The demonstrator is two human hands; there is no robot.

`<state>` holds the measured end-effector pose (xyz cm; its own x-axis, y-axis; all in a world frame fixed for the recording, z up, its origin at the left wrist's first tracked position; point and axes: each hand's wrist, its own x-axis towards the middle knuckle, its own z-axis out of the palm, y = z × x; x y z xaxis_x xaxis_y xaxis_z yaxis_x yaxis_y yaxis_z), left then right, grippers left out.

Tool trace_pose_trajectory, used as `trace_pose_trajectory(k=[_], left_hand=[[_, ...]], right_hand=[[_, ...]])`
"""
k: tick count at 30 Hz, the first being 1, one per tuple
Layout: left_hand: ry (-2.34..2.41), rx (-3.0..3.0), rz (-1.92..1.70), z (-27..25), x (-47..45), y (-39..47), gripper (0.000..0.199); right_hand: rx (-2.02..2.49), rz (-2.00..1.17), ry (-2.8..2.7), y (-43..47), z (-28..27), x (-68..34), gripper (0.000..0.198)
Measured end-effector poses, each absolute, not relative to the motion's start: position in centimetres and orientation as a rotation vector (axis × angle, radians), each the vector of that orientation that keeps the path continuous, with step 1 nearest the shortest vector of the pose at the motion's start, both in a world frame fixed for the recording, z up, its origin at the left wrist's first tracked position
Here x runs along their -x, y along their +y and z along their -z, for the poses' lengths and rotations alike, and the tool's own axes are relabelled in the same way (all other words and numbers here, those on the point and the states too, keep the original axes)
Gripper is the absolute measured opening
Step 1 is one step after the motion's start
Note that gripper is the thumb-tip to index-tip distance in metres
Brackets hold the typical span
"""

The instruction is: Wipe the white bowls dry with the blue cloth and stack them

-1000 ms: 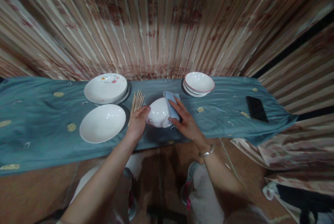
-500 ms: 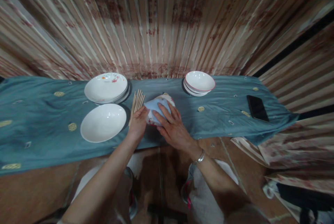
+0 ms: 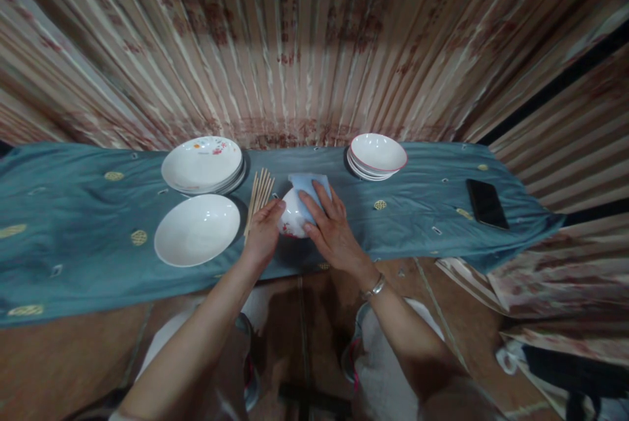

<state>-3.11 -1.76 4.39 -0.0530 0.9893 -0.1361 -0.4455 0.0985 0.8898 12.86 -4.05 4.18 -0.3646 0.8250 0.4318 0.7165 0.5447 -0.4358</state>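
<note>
A white bowl with red flowers point(image 3: 292, 215) is tilted above the table, its outer side towards me. Gripping its left edge is my left hand point(image 3: 264, 228), thumb on the near surface. My right hand point(image 3: 334, 228) presses a light blue cloth point(image 3: 308, 186) against the bowl's right side, fingers laid over the cloth. Just left of the bowl lie several wooden chopsticks point(image 3: 259, 195), partly behind my left hand. A shallow white dish point(image 3: 196, 231) sits further left.
A stack of flowered plates point(image 3: 201, 162) stands at the back left. Several red-rimmed bowls point(image 3: 377, 154) are stacked at the back right. A black phone point(image 3: 486, 203) lies on the right of the blue-green tablecloth point(image 3: 417, 211). Curtains point(image 3: 304, 48) hang behind the table.
The cloth and my right hand have shifted to the right over the bowl, uncovering more of its white, flowered left side. My left hand keeps its hold.
</note>
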Motion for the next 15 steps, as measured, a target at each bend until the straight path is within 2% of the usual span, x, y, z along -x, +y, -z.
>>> trace_pose_trajectory(k=[9,15], left_hand=[[1.054,-0.777,-1.351,-4.3,3.2,-1.7,0.032],[1.068,-0.727,-1.364,-4.1,3.4,-1.6,0.026]], right_hand=[[1.182,-0.612,-1.882,-2.8,-3.3,-13.5,0.054],[1.212,-0.751,-1.712,-2.2,-1.8,-13.6,0.058]])
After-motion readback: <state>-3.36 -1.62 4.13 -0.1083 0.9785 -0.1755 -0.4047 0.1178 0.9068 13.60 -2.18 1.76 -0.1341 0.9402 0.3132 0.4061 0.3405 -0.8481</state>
